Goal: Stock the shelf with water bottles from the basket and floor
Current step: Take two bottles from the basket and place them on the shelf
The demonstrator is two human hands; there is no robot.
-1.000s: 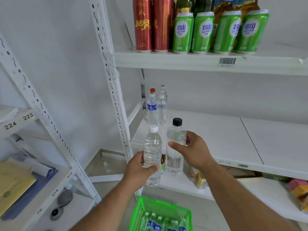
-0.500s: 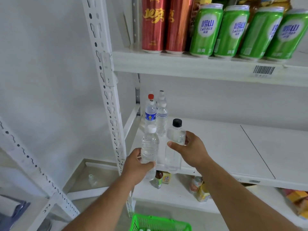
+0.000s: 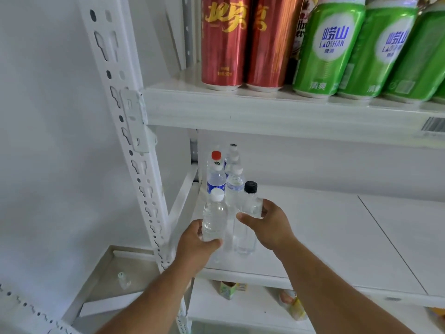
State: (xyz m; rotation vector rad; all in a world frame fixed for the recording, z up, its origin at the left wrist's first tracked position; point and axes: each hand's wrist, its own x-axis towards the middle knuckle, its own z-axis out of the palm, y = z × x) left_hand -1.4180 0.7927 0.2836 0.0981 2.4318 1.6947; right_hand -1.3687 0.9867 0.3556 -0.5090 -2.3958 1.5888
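Left hand (image 3: 195, 244) grips white-capped bottle (image 3: 213, 220) round lower body; bottle upright, cap up, over shelf (image 3: 337, 237) front left corner. Right hand (image 3: 272, 227) grips black-capped bottle (image 3: 250, 206) round shoulder; upright, cap up, base at shelf surface, contact unclear. Standing bottles (image 3: 226, 179) clustered just behind, caps up. Cans (image 3: 277, 44) on shelf above.

I see 2 clear water bottles upright at the front-left of the white middle shelf (image 3: 313, 237): white-cap bottle (image 3: 214, 220) on the left, black-cap bottle (image 3: 248, 220) just right of it. Approx 4 stocked bottles (image 3: 226, 174) stand upright behind, 1 w/ red cap.
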